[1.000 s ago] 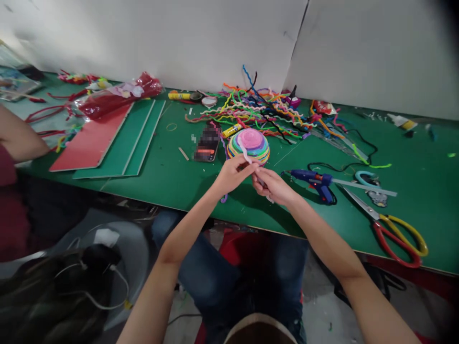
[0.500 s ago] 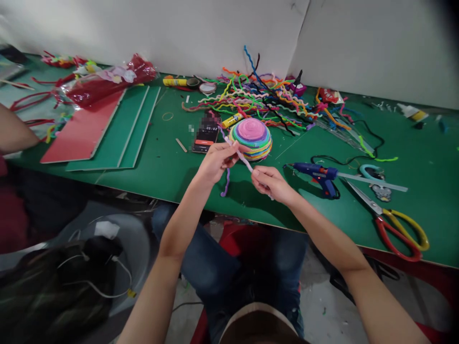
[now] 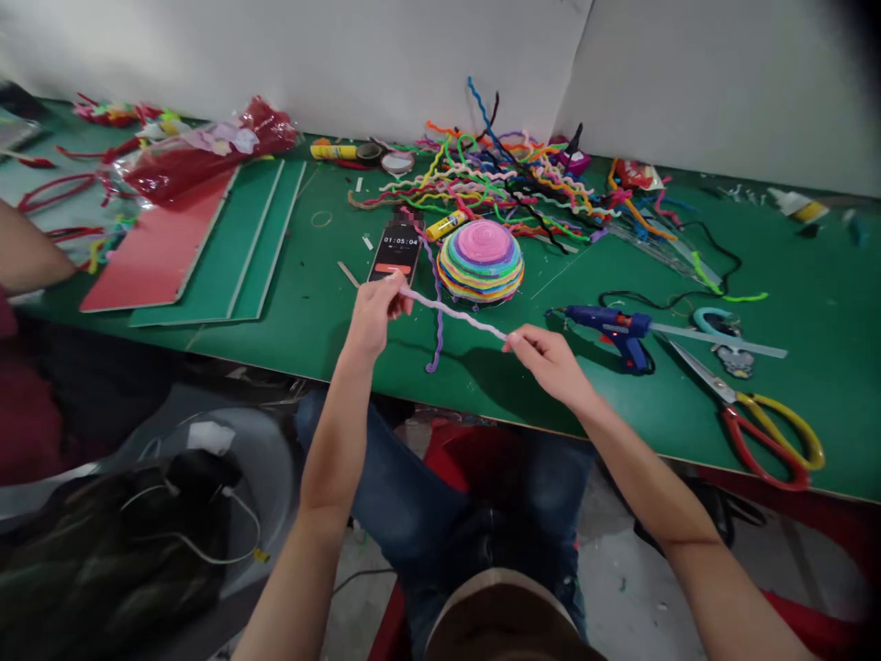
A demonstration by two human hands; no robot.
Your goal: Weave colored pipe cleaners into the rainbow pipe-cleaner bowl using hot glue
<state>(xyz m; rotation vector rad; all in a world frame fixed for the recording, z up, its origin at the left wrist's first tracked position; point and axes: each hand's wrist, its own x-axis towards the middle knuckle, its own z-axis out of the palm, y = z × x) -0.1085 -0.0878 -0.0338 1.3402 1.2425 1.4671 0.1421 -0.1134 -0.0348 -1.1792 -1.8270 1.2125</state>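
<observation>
A pale pink pipe cleaner (image 3: 458,314) stretches between my hands, slightly wavy, above the table. My left hand (image 3: 377,308) pinches one end, in front of a phone (image 3: 397,246) with a timer on its screen. At the other end my right hand (image 3: 547,356) has its fingers closed on the pipe cleaner. Just beyond lies a dome (image 3: 480,261) wound in coloured rings, pink at the top. A purple pipe cleaner (image 3: 439,335) lies on the table, passing beneath the pink one.
Right of my hands lie a blue glue gun (image 3: 612,330) and large scissors (image 3: 747,404) with red and yellow handles. Many loose pipe cleaners (image 3: 474,179) are heaped at the back. Red and green boards (image 3: 165,248) lie left, near another person's arm (image 3: 31,252).
My hands have moved apart, the left going left and the right slightly right. More of the pink pipe cleaner shows between them, and the dome is uncovered.
</observation>
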